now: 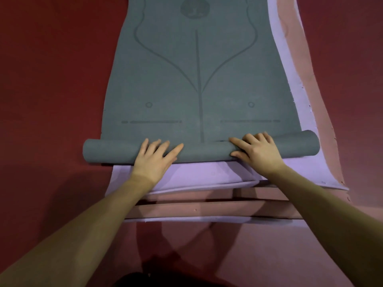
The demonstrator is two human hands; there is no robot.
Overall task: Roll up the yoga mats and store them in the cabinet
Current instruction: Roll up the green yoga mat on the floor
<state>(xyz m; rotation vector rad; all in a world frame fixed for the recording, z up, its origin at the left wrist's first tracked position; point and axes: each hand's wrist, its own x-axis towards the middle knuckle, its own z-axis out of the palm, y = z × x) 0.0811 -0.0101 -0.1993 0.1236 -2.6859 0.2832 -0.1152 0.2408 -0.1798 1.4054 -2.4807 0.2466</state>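
Already the grey-green yoga mat (199, 79) has a short roll (199, 151) formed at its near end, lying crosswise with its long axis running from 9 o'clock to 3 o'clock, while the flat remainder stretches away toward 12 o'clock. It sits on top of a stack: a purple mat (207, 172) directly beneath, then pink mats (207, 210) below that, all on the red floor (51, 79).

Both hands rest on top of the roll. The left hand (154, 160) lies left of the printed centre line, fingers (165, 147) nearly straight and spread, palm pressing down, gripping nothing. The right hand (259, 153) lies right of centre, fingers slightly bent over the crest and thumb against the near face, pressing rather than clasping.

The unrolled length lies straight ahead of the fingertips at 12 o'clock, so the next push probably runs forward, square to the roll's axis. Both hands look about equally near; the right end sits slightly farther forward, so an uneven push could cone the roll.
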